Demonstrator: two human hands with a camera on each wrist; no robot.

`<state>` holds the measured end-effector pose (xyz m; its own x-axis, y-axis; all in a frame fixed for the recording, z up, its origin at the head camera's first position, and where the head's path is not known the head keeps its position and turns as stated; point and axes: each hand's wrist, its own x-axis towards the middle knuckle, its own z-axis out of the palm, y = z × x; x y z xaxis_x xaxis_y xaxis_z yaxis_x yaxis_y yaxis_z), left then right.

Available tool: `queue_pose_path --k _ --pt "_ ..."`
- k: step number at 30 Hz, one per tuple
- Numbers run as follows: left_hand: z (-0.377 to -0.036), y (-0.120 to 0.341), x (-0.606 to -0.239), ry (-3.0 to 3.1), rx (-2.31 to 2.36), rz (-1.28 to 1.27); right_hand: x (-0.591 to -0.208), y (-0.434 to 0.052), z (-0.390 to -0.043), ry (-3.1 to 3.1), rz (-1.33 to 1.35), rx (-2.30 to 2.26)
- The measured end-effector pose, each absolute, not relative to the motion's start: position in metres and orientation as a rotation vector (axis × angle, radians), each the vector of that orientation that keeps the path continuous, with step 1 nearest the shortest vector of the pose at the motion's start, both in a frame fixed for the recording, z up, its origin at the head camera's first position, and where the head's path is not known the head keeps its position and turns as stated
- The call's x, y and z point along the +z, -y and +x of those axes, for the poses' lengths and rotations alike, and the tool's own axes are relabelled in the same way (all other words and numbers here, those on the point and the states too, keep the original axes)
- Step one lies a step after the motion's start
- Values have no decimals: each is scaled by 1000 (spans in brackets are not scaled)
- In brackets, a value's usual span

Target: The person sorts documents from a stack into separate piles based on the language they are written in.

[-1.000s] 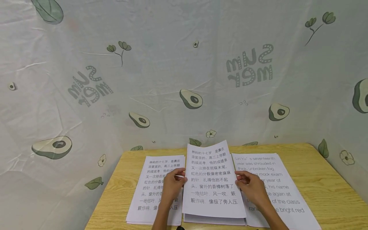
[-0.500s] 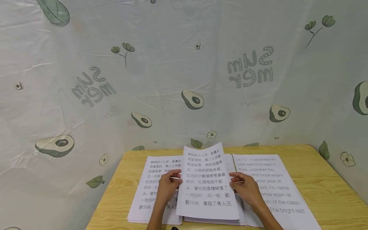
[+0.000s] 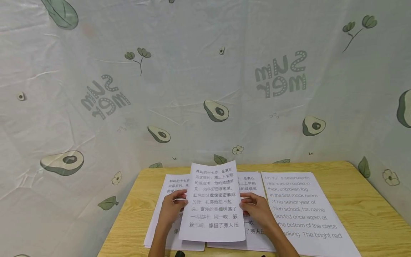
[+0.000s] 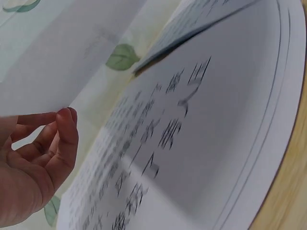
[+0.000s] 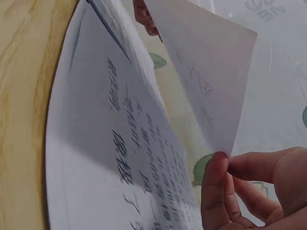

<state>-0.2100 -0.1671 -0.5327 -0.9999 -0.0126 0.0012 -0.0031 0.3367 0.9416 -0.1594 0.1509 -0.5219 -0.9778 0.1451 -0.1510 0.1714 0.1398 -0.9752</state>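
A single sheet of paper (image 3: 212, 233) printed with Chinese characters is held up between both hands, raised off the stacks. My left hand (image 3: 171, 210) pinches its left edge between thumb and fingers, as the left wrist view also shows. The opposite edge is pinched by my right hand (image 3: 258, 211), whose thumb and fingertips meet at the paper in the right wrist view. Beneath the sheet lie a left stack of Chinese-printed paper (image 3: 173, 181) and a middle stack of Chinese-printed paper (image 3: 252, 180), both partly covered from sight.
On the right lies a stack of English-printed paper (image 3: 305, 210), beside the middle stack. All three stacks sit in a row on a light wooden table (image 3: 340, 185). Behind it hangs a pale curtain (image 3: 179, 85) with avocado and leaf prints.
Both hands have carried the sheet leftward from over the middle stack, so it now overlaps the left and middle stacks. More of the middle and right stacks shows.
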Motion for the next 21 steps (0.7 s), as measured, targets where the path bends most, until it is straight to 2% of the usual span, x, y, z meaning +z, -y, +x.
queue_pose_path --k 21 --pt "-216 241 -534 2546 -1789 197 -533 -77 -174 -2206 158 -2117"
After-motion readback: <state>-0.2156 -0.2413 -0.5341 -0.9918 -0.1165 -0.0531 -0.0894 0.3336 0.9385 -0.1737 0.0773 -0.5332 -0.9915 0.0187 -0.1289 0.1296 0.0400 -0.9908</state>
